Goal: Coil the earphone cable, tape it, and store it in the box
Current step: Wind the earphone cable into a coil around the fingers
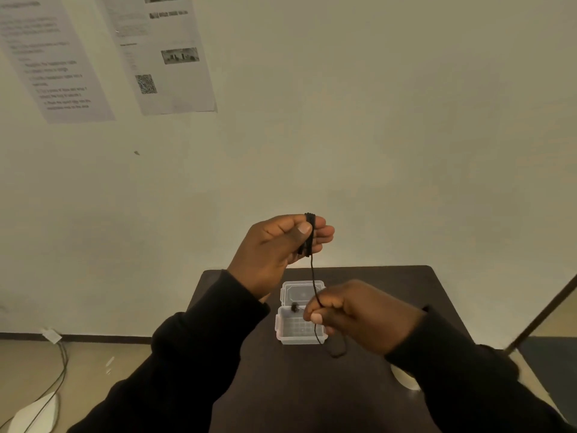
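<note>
I see my left hand (274, 245) held up above the far edge of the table (390, 285). The black cable (313, 276) is wound in a few tight loops around the fingers (324, 232) of that hand. My thumb presses down on the loops and pins them there, so this hand is pinching the coil.

From the coil, one strand of cable hangs down to my right hand (359, 314). That hand is lower and nearer to me. It is curled into a loose fist, and the thumb and first finger squeeze the strand between them. Below the fist, the rest of the cable drops down in a slack loop, in front of the box (282, 331) and over the table.

The box is small and clear. It sits on the dark table, just under my hands. Its lid (296, 292) is open and tipped back toward the wall. There is a small dark thing (294, 306) at the back edge of the box, near the hinge. I cannot tell what it is.

Both my sleeves are black. Two sheets of paper (162, 54) hang on the wall, up and to the left.
</note>
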